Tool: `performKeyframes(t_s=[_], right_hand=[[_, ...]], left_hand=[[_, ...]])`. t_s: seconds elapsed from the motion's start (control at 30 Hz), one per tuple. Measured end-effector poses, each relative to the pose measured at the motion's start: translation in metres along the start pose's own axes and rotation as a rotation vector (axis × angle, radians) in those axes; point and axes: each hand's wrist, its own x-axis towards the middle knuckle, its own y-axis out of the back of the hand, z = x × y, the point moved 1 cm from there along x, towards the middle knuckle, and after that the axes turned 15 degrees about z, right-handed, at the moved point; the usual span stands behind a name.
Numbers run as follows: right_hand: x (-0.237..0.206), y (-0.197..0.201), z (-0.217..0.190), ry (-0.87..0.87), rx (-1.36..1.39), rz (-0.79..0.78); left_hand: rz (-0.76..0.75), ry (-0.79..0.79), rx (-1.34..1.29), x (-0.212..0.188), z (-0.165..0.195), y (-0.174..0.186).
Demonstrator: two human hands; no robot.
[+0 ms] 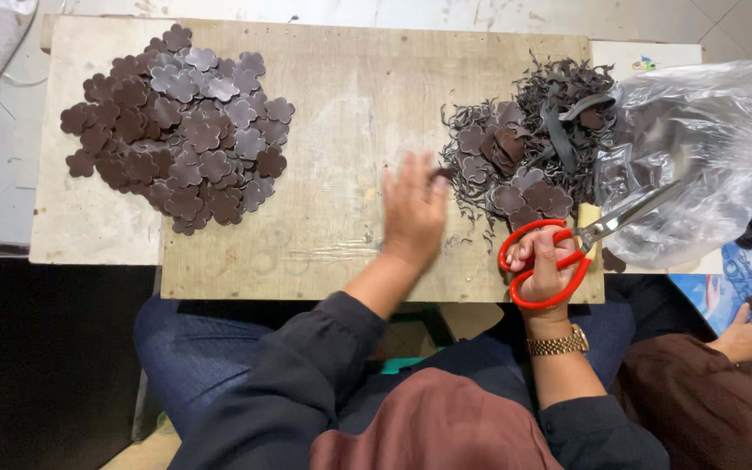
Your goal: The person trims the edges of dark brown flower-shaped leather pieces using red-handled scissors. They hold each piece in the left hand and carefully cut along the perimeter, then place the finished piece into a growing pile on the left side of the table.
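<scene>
Dark sleeves, gold wristwatch (558, 342), blue jeans (193, 348).

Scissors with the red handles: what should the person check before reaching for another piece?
1. Scissors held firmly in the right hand: ok.
2. Blades shut: ok, they look closed.
3. Left hand away from the blades: ok.
4. Left hand free to pick up: cannot tell, blurred.
5. Uncut pieces in the scrap pile: ok.
6. Space beside the flower pile on the wooden board: ok.

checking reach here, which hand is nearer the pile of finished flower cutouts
Left. The left hand lies flat mid-board, right of the flower pile; the right hand, holding the red scissors, is farther right.
</scene>
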Motion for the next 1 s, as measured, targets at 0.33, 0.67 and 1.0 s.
performKeyframes(t_s=[0.33, 0.67, 1.0], right_hand=[[-0.002, -0.003, -0.003, -0.03, 0.013, 0.025], [-0.003, 0.0, -0.004, -0.016, -0.027, 0.018], [-0.004, -0.006, -0.007, -0.01, -0.032, 0.029]], left_hand=[[-0.019, 0.182, -0.548, -0.036, 0.026, -0.024], [-0.123, 0.765, -1.239, -0.006, -0.025, 0.007], [-0.239, 0.779, -1.279, -0.004, -0.015, 0.028]])
